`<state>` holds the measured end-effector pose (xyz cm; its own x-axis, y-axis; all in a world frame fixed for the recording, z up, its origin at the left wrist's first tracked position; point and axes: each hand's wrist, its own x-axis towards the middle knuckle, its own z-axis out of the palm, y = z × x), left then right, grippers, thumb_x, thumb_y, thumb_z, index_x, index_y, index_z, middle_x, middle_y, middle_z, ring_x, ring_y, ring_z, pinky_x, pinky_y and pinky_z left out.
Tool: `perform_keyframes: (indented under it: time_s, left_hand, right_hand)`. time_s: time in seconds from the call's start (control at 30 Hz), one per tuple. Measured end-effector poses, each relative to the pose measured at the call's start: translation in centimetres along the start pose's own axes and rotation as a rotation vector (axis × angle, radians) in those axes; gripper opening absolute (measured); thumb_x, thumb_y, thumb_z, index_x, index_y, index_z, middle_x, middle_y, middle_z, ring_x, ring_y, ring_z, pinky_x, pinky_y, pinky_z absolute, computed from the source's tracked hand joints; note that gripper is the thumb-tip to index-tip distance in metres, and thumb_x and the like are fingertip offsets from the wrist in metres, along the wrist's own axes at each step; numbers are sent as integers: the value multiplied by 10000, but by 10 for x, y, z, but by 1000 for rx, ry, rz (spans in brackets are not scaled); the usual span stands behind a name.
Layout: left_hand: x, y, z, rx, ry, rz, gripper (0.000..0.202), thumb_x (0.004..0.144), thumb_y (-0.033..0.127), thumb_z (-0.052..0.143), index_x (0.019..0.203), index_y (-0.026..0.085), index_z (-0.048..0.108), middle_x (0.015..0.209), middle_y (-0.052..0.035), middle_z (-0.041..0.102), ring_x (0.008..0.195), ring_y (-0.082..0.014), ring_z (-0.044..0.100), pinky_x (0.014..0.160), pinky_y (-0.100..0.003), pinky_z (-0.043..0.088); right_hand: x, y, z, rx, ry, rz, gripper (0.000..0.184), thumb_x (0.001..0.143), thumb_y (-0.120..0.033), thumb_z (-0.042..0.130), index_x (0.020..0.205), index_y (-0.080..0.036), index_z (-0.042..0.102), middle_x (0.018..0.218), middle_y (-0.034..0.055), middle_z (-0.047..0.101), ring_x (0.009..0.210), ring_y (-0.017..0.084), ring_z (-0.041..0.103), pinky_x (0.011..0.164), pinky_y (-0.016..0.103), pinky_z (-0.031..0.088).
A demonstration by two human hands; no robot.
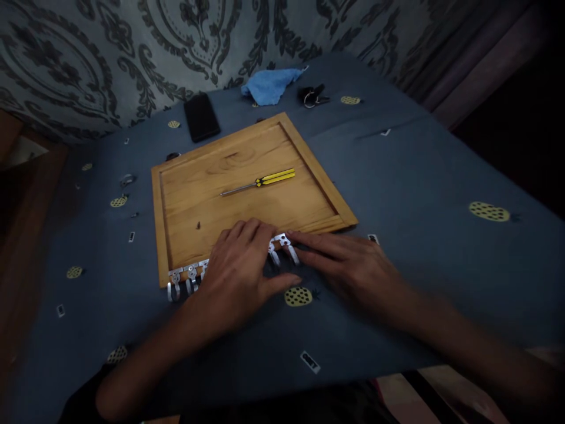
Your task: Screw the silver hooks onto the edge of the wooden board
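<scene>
Tray (158,218) of pale wood with a raised rim, set on a blue tablecloth (419,194). Contents, left to right: one small dark screw (198,224) near the front left of the floor, and a yellow-handled screwdriver (260,182) lying loose across the middle, shaft pointing left. Metal hook rail (190,272) lies along the tray's near edge, touching it; two or three hooks show at its left end and more at its right end, the middle being covered. Left hand (238,271) rests palm down over the rail's middle, fingers loosely extended onto the tray rim and thumb splayed to the right on the cloth; not clenched, and any grip beneath the palm is hidden. Right hand (348,265) lies flat, fingers (304,240) straight and together, their tips touching the rail's right-end hooks; nothing is enclosed. Beyond the tray: black phone (202,116), crumpled blue cloth (270,85), bunch of keys (312,95).
</scene>
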<state>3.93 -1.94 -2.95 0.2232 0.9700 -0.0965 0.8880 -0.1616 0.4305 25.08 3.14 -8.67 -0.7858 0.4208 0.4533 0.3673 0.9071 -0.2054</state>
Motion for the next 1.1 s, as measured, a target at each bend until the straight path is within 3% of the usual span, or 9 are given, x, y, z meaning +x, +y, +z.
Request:
perform_keyframes:
  time_s: [0.33,0.77,1.1]
  left_hand:
    - [3,5,-4,6,-88,-54,483,828,510,765,1151,181,622,1158,-77,646,1119,-295,569,965,-473,463]
    - [4,0,10,69,46,-12,318,905,461,686,1058,186,635,1064,-59,632,1025,-265,562,884,-439,458]
    - [6,3,8,61,16,-52,312,888,444,706,1039,178,641,1050,-66,638,1016,-267,562,871,-426,447]
  right_hand:
    - [0,0,1,13,-7,15,343,928,-30,481,1137,-175,711,1275,97,739,1031,214,756,823,349,639]
    - [4,-1,0,32,39,12,298,955,-90,510,1141,-179,725,1252,90,750,969,198,772,818,330,646]
    - [5,-1,-1,37,40,6,283,979,-93,491,1131,-162,720,1275,100,737,961,203,775,788,338,650]
